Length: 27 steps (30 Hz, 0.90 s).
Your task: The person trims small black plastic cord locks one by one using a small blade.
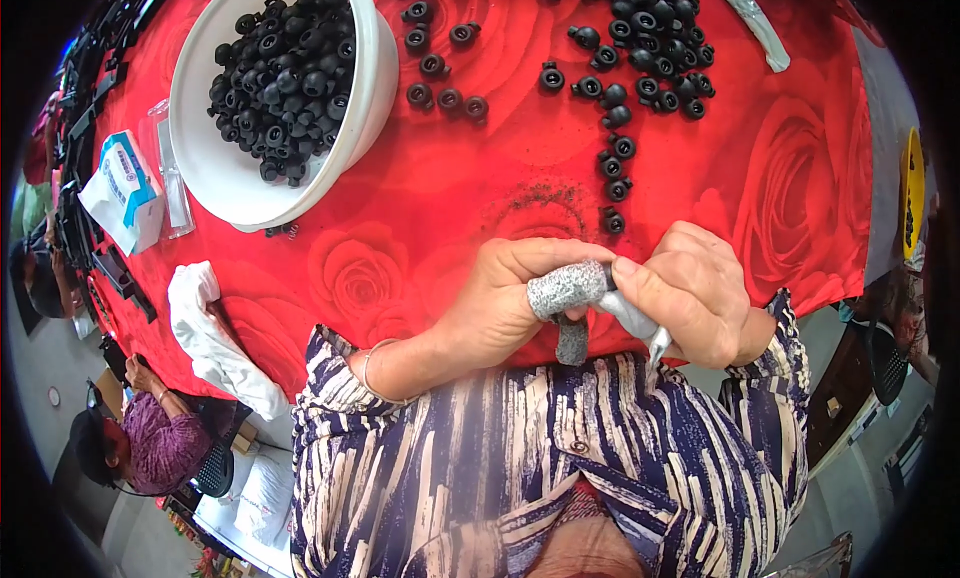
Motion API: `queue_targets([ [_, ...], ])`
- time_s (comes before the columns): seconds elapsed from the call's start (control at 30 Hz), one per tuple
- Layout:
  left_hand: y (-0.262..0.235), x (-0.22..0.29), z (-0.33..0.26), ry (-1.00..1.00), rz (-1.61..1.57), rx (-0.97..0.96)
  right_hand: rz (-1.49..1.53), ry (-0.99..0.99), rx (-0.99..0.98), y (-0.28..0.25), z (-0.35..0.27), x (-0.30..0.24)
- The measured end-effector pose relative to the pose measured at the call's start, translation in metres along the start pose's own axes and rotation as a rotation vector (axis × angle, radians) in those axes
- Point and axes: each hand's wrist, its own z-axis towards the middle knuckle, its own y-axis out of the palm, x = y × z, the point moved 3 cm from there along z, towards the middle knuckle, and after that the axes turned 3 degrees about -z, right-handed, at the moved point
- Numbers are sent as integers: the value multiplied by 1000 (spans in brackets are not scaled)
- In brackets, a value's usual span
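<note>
My left hand is closed at the table's near edge, with speckled grey wraps around its fingers. Between its fingertips and those of my right hand is a small black part, mostly hidden by the fingers. My right hand is also closed, its thumb against that part, and it grips a slim silver-grey tool with a pointed metal end; its exact kind is unclear. Beyond my hands, a line of round black plastic parts with holes runs toward a larger loose cluster.
A white bowl heaped with similar black parts stands at the far left. Beside it are a blue-and-white packet and a white cloth. Black crumbs dot the red tablecloth. Another person sits at the left.
</note>
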Motion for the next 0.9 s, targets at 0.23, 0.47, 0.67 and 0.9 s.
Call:
queue_targets([
  [0.23, 0, 14, 0, -75, 66, -95, 16, -115, 56, 2, -2, -2],
  [0.47, 0, 13, 0, -155, 45, -67, 73, -30, 27, 5, -1, 2],
  [0.67, 5, 16, 3, -170, 89, -16, 130, -17, -9, 1, 0, 1],
  [0.9, 2, 7, 1, -108, -65, 16, 66, -49, -24, -1, 0, 2],
])
